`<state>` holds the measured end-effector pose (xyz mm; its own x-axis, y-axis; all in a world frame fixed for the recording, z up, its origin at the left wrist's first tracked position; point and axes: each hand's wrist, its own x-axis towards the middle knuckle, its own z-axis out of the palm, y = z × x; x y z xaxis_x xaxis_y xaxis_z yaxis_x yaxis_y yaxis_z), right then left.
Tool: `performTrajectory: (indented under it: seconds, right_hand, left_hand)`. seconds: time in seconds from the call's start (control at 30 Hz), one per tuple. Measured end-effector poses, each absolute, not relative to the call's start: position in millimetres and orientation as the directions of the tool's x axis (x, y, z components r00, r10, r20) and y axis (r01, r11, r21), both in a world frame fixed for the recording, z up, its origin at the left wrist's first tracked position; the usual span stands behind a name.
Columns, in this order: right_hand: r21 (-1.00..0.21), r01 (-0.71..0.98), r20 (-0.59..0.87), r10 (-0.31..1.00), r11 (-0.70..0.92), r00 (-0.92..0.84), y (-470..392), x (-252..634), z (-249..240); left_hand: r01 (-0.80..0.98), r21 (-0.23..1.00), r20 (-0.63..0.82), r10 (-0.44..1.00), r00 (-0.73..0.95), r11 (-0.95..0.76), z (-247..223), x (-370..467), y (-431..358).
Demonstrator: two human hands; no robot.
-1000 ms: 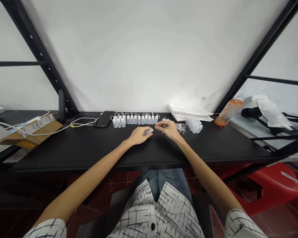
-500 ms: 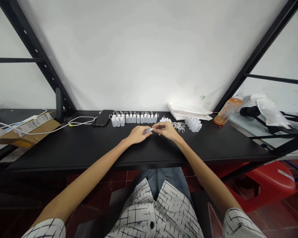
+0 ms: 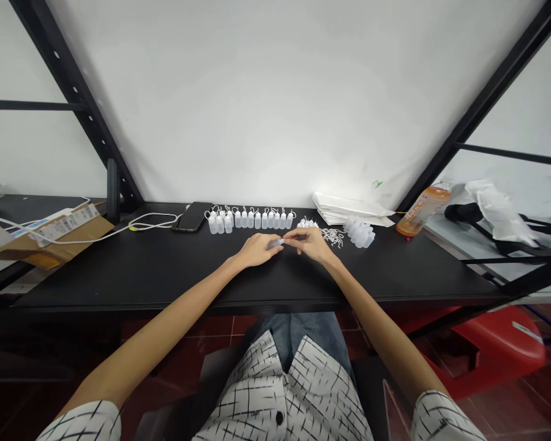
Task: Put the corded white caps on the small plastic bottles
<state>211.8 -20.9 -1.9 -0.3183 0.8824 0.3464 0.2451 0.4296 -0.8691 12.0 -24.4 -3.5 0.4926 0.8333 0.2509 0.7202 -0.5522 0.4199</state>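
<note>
My left hand [image 3: 254,250] is closed around a small translucent plastic bottle [image 3: 274,244], which lies sideways with its neck toward the right. At that neck, the fingertips of my right hand [image 3: 313,244] are pinched together; whatever they grip is too small to make out. Behind my hands stands a row of small capped bottles [image 3: 264,220] with thin white loops on top. A heap of white caps [image 3: 307,224] sits just beyond my right hand, beside a pile of short white curled strips [image 3: 333,237]. To their right is a cluster of bottles without visible caps [image 3: 360,233].
A black phone [image 3: 193,217] and a white cable [image 3: 153,220] lie left on the black table [image 3: 165,269]. Cardboard packaging [image 3: 59,236] is at far left. White papers [image 3: 349,209] rest against the wall; an orange drink bottle [image 3: 422,211] stands at right, above a red stool [image 3: 500,343].
The view has shifted slightly. Both hands stay together at the bottle's neck, with only a small change in the fingers.
</note>
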Motion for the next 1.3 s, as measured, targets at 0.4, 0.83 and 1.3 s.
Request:
performTrajectory:
  seconds: [0.4, 0.83, 1.3]
  right_hand:
    - [-0.781, 0.269, 0.478, 0.817, 0.563, -0.322, -20, 209, -2]
    - [-0.923, 0.126, 0.289, 0.872, 0.363, -0.395, -24, 210, -2]
    - [-0.919, 0.151, 0.281, 0.874, 0.364, -0.396, -27, 208, 0]
  left_hand:
    - [0.674, 0.484, 0.27, 0.827, 0.493, -0.559, -5, 12, -24]
    - [0.65, 0.485, 0.319, 0.811, 0.491, -0.585, -3, 9, -23]
    - [0.732, 0.409, 0.239, 0.838, 0.49, -0.545, 2, 11, -31]
